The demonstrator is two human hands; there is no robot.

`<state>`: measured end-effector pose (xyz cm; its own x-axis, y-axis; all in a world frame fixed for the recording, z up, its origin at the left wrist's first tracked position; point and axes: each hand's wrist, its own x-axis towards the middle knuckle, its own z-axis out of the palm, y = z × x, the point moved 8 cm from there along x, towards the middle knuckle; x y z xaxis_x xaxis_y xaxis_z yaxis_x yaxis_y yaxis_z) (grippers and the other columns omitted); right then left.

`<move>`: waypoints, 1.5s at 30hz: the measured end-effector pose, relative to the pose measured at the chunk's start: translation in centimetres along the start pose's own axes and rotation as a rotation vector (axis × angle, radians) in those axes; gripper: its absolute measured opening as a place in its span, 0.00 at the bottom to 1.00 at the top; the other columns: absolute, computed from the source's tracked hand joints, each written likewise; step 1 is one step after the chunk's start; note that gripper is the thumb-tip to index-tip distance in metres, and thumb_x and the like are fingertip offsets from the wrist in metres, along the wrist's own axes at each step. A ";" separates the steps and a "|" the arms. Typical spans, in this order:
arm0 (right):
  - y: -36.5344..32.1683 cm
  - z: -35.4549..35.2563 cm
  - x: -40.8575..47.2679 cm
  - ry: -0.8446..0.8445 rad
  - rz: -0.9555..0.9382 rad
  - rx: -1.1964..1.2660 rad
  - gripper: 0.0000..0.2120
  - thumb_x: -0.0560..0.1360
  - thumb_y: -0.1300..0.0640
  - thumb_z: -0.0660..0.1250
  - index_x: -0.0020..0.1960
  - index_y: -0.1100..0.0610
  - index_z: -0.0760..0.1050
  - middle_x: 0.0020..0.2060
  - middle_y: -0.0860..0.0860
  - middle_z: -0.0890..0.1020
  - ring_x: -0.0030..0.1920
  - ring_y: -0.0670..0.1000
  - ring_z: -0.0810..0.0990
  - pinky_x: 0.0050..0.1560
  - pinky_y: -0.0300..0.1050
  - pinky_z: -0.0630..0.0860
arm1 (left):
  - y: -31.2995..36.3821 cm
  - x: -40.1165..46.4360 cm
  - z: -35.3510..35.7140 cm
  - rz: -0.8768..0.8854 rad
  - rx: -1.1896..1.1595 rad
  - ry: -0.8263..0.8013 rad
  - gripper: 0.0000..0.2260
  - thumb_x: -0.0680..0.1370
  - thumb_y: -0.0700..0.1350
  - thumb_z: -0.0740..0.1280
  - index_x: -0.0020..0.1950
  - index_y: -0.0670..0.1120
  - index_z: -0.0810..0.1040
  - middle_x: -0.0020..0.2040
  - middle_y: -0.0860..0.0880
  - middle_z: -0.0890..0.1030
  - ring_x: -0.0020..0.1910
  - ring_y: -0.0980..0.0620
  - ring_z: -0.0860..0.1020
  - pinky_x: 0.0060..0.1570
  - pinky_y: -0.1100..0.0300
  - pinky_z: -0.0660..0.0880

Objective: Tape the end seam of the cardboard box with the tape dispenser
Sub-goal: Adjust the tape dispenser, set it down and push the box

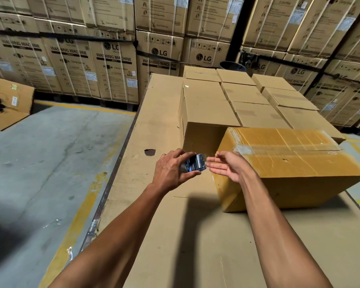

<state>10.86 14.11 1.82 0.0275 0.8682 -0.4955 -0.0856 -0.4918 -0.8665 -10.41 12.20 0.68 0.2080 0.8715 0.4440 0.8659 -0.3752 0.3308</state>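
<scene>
On the cardboard-covered bench (154,121) I see one box (289,163) to be taped, lying near the right edge with its near-left corner toward me; clear tape already runs along its top seam. I have two hands up in front of that corner. My left hand (170,173) is wrapped around one dispenser (194,166), thumb below and fingers over the top, gripping its shiny metal body just left of the box's end face. My right hand (227,167) is loosely spread, palm turned toward the dispenser, fingertips almost at its mouth; whether a strip of tape is between them I cannot tell, as the motion blurs it. Behind the box I count one open-ended carton (204,113) lying on its side, and past it about eight flat closed cartons (247,94) in rows toward the far edge. One dark hole (150,152) marks the bench's covering, left of my hands. One loose carton (8,100) sits on the floor at far left.
</scene>
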 end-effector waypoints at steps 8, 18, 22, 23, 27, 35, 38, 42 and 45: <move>4.0 1.7 3.4 0.008 -0.010 -0.064 0.12 0.79 0.72 0.72 0.60 0.64 0.77 0.50 0.63 0.87 0.47 0.58 0.88 0.46 0.48 0.87 | -2.7 -1.0 2.9 0.000 0.053 -0.116 0.32 0.77 0.74 0.70 0.76 0.59 0.79 0.62 0.52 0.83 0.57 0.47 0.82 0.54 0.49 0.75; 10.5 1.6 9.2 0.033 0.109 -0.133 0.07 0.81 0.72 0.67 0.50 0.62 0.79 0.44 0.60 0.86 0.38 0.55 0.87 0.38 0.44 0.87 | -5.2 -1.0 8.8 -0.003 0.240 -0.366 0.30 0.78 0.70 0.72 0.78 0.63 0.76 0.67 0.53 0.83 0.62 0.46 0.82 0.61 0.47 0.68; 12.9 0.5 11.7 0.070 0.136 -0.190 0.11 0.83 0.70 0.62 0.48 0.59 0.80 0.44 0.58 0.86 0.37 0.54 0.88 0.37 0.43 0.86 | -6.2 -1.0 11.7 -0.025 0.274 -0.455 0.29 0.78 0.71 0.71 0.77 0.64 0.77 0.68 0.54 0.82 0.63 0.47 0.81 0.62 0.46 0.65; 13.4 0.3 12.3 0.071 0.140 -0.210 0.10 0.83 0.69 0.63 0.48 0.60 0.80 0.45 0.59 0.86 0.39 0.55 0.88 0.38 0.43 0.86 | -6.4 -1.0 12.3 -0.033 0.279 -0.475 0.29 0.78 0.72 0.70 0.77 0.64 0.77 0.68 0.54 0.82 0.63 0.47 0.81 0.62 0.45 0.65; 15.4 0.5 14.2 0.053 0.185 -0.270 0.06 0.83 0.66 0.65 0.53 0.60 0.81 0.48 0.59 0.87 0.41 0.54 0.87 0.40 0.42 0.86 | -6.8 -0.8 14.7 -0.032 0.301 -0.550 0.28 0.78 0.70 0.71 0.77 0.63 0.77 0.70 0.53 0.81 0.65 0.46 0.79 0.63 0.44 0.65; 17.8 0.1 16.6 0.153 0.171 -0.386 0.08 0.77 0.66 0.69 0.47 0.54 0.82 0.48 0.57 0.89 0.37 0.54 0.87 0.52 0.55 0.88 | -6.2 0.4 16.6 -0.006 0.395 -0.658 0.21 0.79 0.56 0.74 0.72 0.57 0.81 0.64 0.49 0.80 0.66 0.43 0.76 0.61 0.44 0.61; 18.6 -1.0 17.3 0.170 0.152 -0.498 0.07 0.71 0.59 0.69 0.44 0.50 0.84 0.39 0.49 0.89 0.41 0.55 0.90 0.53 0.60 0.87 | -6.5 0.2 16.2 -0.036 0.420 -0.655 0.23 0.78 0.53 0.75 0.73 0.58 0.79 0.65 0.49 0.80 0.68 0.43 0.75 0.65 0.42 0.60; 16.1 -0.2 15.8 0.172 0.036 -0.659 0.04 0.71 0.53 0.70 0.43 0.46 0.83 0.44 0.46 0.89 0.49 0.54 0.89 0.56 0.53 0.86 | -6.1 0.0 15.2 -0.073 0.447 -0.647 0.34 0.79 0.62 0.74 0.82 0.53 0.70 0.75 0.46 0.77 0.78 0.42 0.70 0.78 0.34 0.54; 12.1 1.2 12.6 0.167 -0.078 -0.731 0.09 0.79 0.60 0.68 0.53 0.50 0.84 0.52 0.52 0.89 0.55 0.54 0.86 0.56 0.40 0.78 | -3.9 0.6 13.4 -0.090 0.402 -0.562 0.37 0.81 0.63 0.70 0.85 0.50 0.65 0.80 0.46 0.74 0.81 0.43 0.68 0.81 0.35 0.55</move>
<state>9.00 19.13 -14.86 0.1617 0.9092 -0.3837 0.6041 -0.3987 -0.6900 -7.53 18.43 -11.51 0.2374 0.9657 -0.1054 0.9695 -0.2423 -0.0364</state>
